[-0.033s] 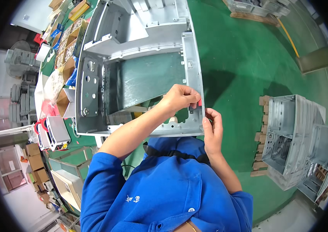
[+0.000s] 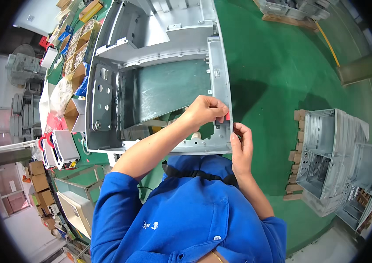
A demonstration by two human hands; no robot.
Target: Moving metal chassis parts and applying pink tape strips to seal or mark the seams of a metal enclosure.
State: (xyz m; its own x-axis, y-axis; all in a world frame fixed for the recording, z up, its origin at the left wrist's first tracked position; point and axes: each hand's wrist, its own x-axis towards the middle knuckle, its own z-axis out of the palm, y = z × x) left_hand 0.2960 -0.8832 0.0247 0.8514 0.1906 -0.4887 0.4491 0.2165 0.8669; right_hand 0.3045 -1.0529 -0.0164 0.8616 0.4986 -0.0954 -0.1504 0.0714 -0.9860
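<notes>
I see almost nothing changed since the previous view, so the work stays at the metal frame's (image 2: 126,53) four o'clock: the left hand (image 2: 208,109) pinches its grip together beside a red piece (image 2: 227,116), hold uncertain; the right hand (image 2: 242,142), fingers curled, meets the outer edge. The left forearm (image 2: 157,140) blocks part of the opening; stacked frames (image 2: 341,153) sit at three o'clock.

A grey fan (image 2: 19,70) stands at left, brown cardboard boxes (image 2: 40,183) stacked nearer; at right, metal housings (image 2: 342,149) sit by wooden slats (image 2: 294,189) on green floor (image 2: 269,175)
</notes>
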